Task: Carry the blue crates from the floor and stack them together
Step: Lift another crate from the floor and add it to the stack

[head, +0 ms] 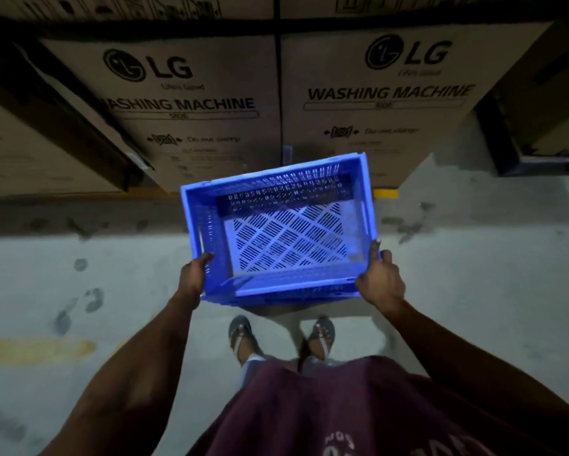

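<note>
left hand [194,274] fingers hidden behind blue crate [276,232] wall; small carton print [197,139] blurred.

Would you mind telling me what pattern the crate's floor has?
The blue crate has a diagonal lattice of slotted diamond panels, clearest in the head view.

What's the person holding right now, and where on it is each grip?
A blue crate: left hand and right hand each grip a near corner, at its side walls.

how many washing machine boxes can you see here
2 labelled ones: left box and right box, side by side behind the blue crate. Other cartons around them show no readable label.
</note>
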